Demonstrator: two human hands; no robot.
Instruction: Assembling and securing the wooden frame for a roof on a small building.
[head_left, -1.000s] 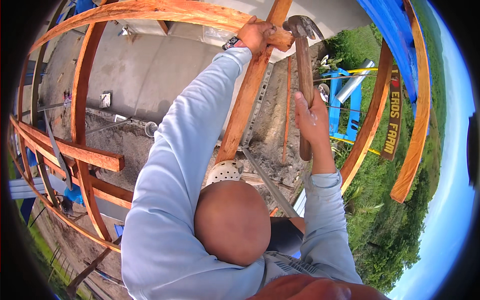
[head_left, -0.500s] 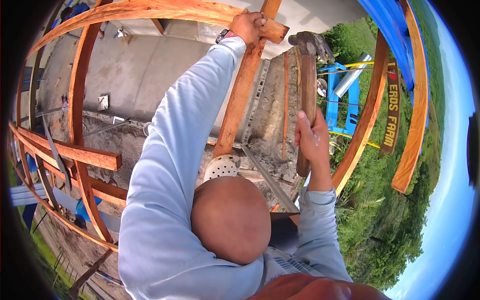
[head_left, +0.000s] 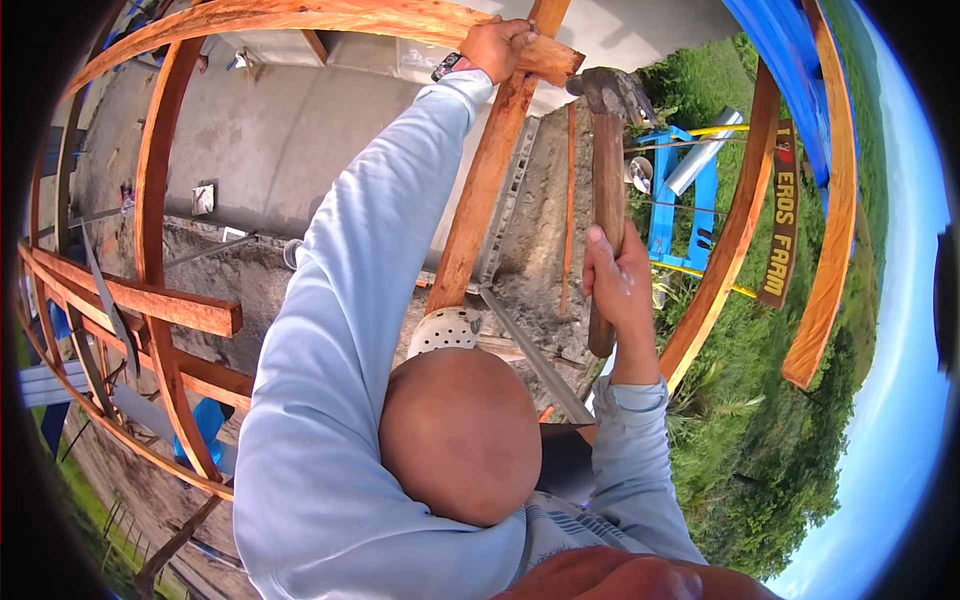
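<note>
At the top, my left hand (head_left: 497,48) is closed around a long wooden beam (head_left: 330,18) close to its cut end. That beam crosses over a sloping wooden rafter (head_left: 478,190). To the right, my right hand (head_left: 620,275) grips the wooden handle of a claw hammer (head_left: 607,170), thumb laid along it. The hammer stands head up, its dark metal face at or very near the beam's end; I cannot tell whether they touch. My bare knee is below, and a white perforated clog (head_left: 446,330) rests at the rafter's lower end.
Wooden framing (head_left: 150,200) with a handsaw (head_left: 108,295) fills the left, above a concrete floor (head_left: 270,130) far below. On the right are curved-looking timbers (head_left: 728,240), blue roofing sheet (head_left: 785,70), a blue metal frame (head_left: 665,195), a dark sign (head_left: 780,215) and greenery.
The hammer has moved slightly left, bringing its head closer to the beam's end. My left hand keeps its hold on the beam.
</note>
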